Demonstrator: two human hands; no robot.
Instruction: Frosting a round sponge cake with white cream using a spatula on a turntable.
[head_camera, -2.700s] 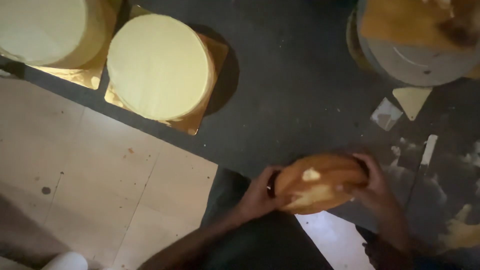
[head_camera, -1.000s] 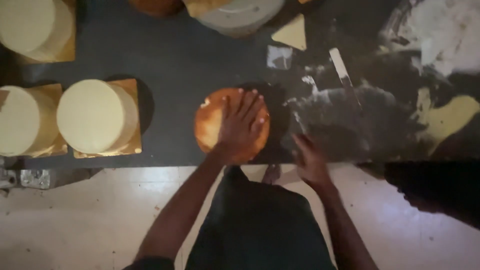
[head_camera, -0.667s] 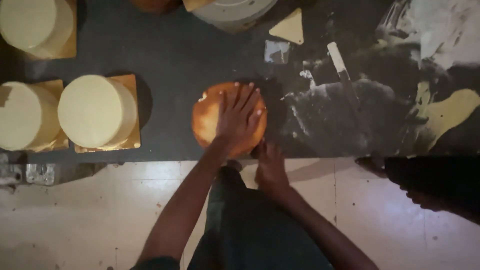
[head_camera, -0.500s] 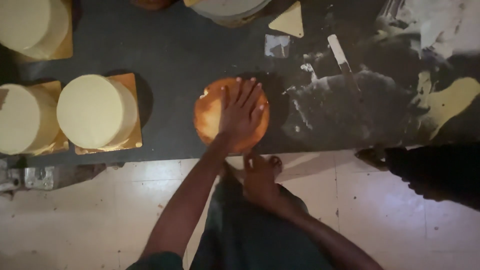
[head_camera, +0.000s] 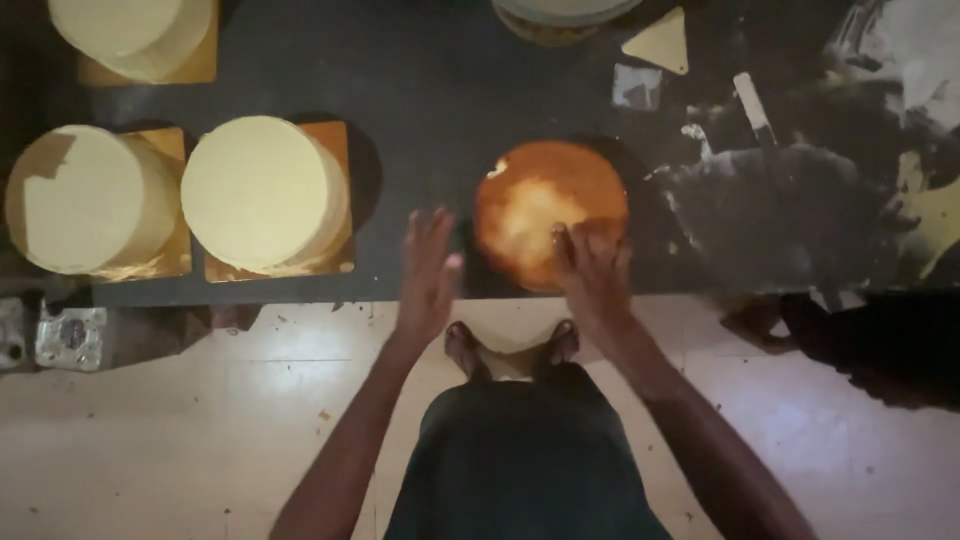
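A round orange-brown cake layer (head_camera: 540, 205) lies flat on the dark table (head_camera: 420, 80) near its front edge. My right hand (head_camera: 592, 272) rests on the cake's near right edge, fingers spread on its top. My left hand (head_camera: 428, 272) hovers open just left of the cake, fingers apart, not touching it and holding nothing.
Three pale yellow frosted cakes on gold boards stand at the left: (head_camera: 262, 192), (head_camera: 92, 200), (head_camera: 135, 35). A triangular scraper (head_camera: 660, 42), a palette knife (head_camera: 755, 105) and smeared frosting (head_camera: 780, 200) lie to the right. A dark shape (head_camera: 880, 340) stands at the right edge.
My left hand lifted off the cake's top and moved to its left side. My right hand came up from below the table edge onto the cake's near right edge.
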